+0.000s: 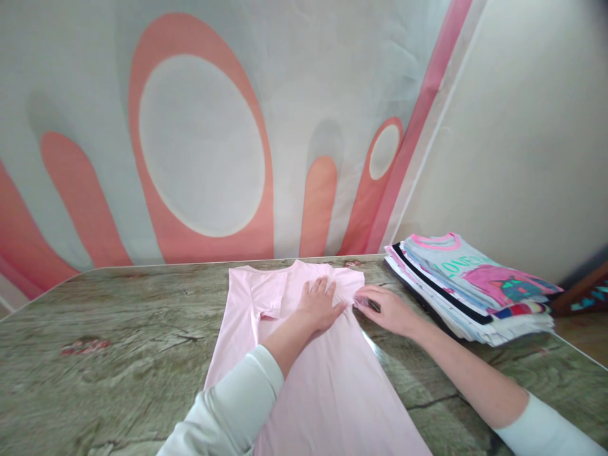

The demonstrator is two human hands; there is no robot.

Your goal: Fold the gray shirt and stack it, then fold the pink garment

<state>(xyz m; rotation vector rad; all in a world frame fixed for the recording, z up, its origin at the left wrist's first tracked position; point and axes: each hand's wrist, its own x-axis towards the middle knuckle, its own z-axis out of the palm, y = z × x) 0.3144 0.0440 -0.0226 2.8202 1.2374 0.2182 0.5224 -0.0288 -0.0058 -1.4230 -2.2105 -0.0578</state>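
A pale pink garment (327, 373) lies flat along the marbled green table (118, 342), its neck end toward the wall and its left sleeve folded inward. My left hand (320, 305) presses flat on the upper chest area, fingers spread. Just to its right, my right hand (387, 308) pinches the fabric at the right sleeve edge, which is bunched between the fingers.
A stack of folded printed shirts (470, 288) sits at the table's far right, close to my right hand. A pink and grey patterned cloth (204, 133) hangs on the wall behind. The table edge runs diagonally at the right; a dark patterned object (586, 294) lies beyond it.
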